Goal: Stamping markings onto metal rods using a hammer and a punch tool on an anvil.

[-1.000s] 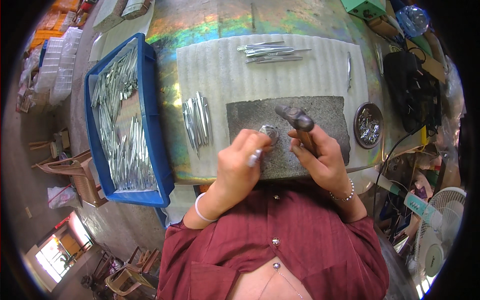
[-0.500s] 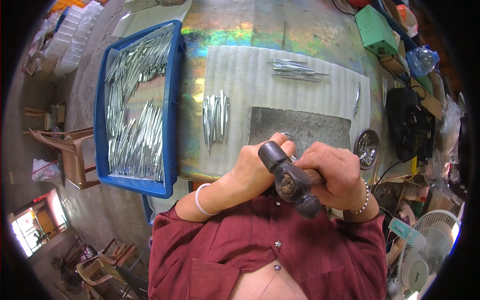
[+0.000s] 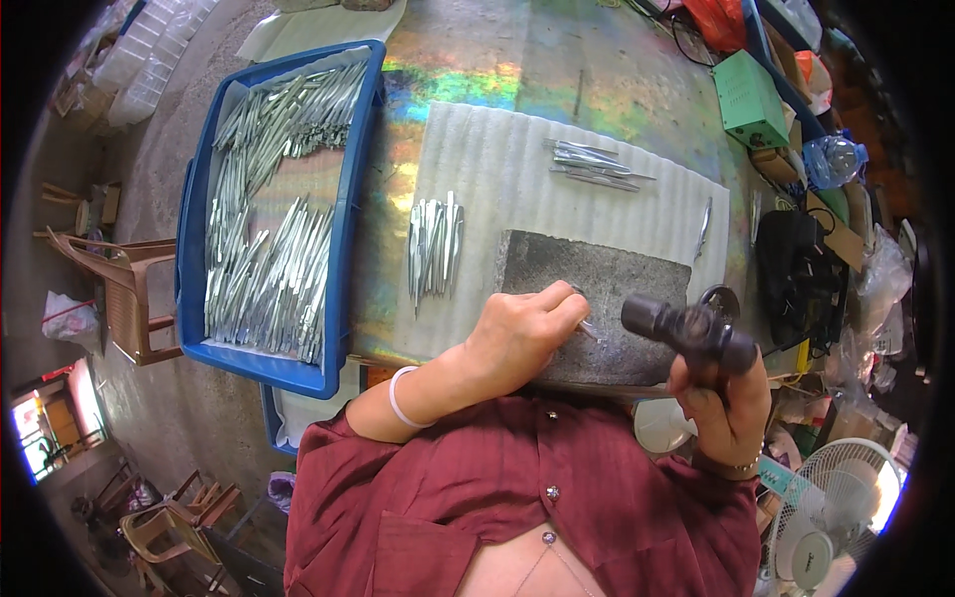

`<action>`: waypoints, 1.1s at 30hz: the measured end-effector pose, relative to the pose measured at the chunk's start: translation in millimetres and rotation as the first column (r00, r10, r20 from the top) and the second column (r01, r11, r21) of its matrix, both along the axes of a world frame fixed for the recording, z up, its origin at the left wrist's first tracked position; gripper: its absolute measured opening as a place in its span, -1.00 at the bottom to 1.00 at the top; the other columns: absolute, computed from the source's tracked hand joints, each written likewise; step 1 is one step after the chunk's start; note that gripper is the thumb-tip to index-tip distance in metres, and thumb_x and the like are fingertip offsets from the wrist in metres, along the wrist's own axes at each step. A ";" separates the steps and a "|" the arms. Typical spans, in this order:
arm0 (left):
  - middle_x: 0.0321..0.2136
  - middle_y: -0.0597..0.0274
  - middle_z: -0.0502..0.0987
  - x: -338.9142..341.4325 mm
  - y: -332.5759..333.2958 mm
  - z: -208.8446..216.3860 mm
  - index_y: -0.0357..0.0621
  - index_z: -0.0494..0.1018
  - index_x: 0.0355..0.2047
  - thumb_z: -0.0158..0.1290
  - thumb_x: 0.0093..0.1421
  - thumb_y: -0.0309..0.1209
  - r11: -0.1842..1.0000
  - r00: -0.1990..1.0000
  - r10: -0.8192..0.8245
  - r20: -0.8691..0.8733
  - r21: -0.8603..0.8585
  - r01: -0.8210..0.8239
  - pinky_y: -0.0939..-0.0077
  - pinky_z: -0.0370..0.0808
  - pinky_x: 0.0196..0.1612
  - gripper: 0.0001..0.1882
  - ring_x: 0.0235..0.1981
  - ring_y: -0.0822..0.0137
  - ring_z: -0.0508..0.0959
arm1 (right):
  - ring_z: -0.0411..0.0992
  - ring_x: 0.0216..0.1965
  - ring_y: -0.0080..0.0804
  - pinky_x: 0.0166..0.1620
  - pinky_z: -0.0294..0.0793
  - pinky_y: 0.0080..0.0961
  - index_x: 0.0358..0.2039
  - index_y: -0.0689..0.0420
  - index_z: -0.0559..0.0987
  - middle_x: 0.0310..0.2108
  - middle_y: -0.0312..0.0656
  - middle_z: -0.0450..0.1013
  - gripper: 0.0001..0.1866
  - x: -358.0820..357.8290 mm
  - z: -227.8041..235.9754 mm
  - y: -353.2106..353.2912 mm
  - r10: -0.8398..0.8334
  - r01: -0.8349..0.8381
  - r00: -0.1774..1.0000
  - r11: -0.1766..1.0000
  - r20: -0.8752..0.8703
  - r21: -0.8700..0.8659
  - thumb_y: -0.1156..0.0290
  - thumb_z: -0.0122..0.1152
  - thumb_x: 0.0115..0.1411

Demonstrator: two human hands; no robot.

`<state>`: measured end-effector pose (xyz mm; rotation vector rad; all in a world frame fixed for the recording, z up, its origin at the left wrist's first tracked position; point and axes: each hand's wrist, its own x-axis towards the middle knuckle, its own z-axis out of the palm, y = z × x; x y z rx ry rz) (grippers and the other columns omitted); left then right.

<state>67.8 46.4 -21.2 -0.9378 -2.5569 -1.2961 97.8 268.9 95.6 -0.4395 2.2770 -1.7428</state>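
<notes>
My right hand (image 3: 728, 406) is wrapped round the handle of a hammer (image 3: 691, 330), raised to the right of a grey stone slab (image 3: 557, 261). The hammer's dark head has one flat cylindrical face and a rounded other end. Over the slab's front left part, my left hand (image 3: 527, 333) is closed in a pinch. A short shiny end of a slim metal piece (image 3: 590, 327) sticks out from its fingertips, close to the slab; the fingers hide the rest. The slab lies on a white foam sheet (image 3: 477, 149).
Slim silvery pieces lie in a pile (image 3: 435, 244) left of the slab and another pile (image 3: 597, 164) beyond it. One piece (image 3: 704, 227) lies alone at right. A blue tray (image 3: 348, 199) holds many more. A dark round dish (image 3: 718, 298) sits behind the hammer; a green box (image 3: 748, 99) stands far right.
My right hand has moved right with the hammer, away from my left hand. More of the slab and the metal piece's end now show. My left hand stays in its pinch.
</notes>
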 end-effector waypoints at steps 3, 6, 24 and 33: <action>-0.50 0.21 0.37 0.2 0.8 -3.7 -0.12 0.31 -0.41 0.03 -0.06 -0.55 1.000 1.000 0.003 -0.001 0.020 -0.003 0.34 0.42 -0.61 -0.82 -0.59 0.15 0.50 | 0.45 -0.49 -0.40 -0.43 0.42 -0.59 -0.04 0.32 0.37 -0.40 -0.06 0.46 -0.60 -2.1 6.3 -0.1 0.112 -0.078 0.973 0.982 -0.203 0.171 0.59 0.16 0.08; -0.46 0.25 0.45 0.3 1.3 -1.6 -0.11 0.38 -0.36 0.00 -0.13 -0.66 1.000 0.998 0.003 0.060 0.020 -0.004 0.37 0.44 -0.58 -0.72 -0.57 0.15 0.51 | 0.46 -0.56 -0.47 -0.46 0.42 -0.62 -0.10 0.32 0.44 -0.53 -0.20 0.48 -0.67 1.4 10.2 -0.3 0.153 -0.027 0.933 0.932 -0.325 0.363 0.41 0.13 0.17; -0.50 0.19 0.39 -1.2 6.4 -1.3 -0.12 0.31 -0.42 0.02 -0.07 -0.59 0.999 1.000 -0.028 0.004 0.021 0.027 0.32 0.41 -0.61 -0.82 -0.58 0.13 0.51 | 0.41 -0.60 -0.24 -0.52 0.42 -0.37 -0.19 0.26 0.47 -0.65 -0.16 0.39 -0.64 26.1 66.6 17.8 0.264 -0.214 0.963 0.868 -0.051 0.448 0.44 0.22 -0.04; -0.47 0.25 0.47 0.3 2.1 -1.6 -0.11 0.39 -0.36 -0.01 -0.10 -0.68 1.000 1.000 0.006 0.030 -0.004 -0.006 0.40 0.45 -0.58 -0.73 -0.56 0.15 0.51 | 0.38 -0.56 -0.30 -0.50 0.30 -0.53 -0.50 0.14 0.49 -0.58 -0.22 0.41 -0.85 44.8 61.1 -5.4 -0.305 0.328 0.840 0.944 -0.448 -0.028 0.40 0.22 -0.13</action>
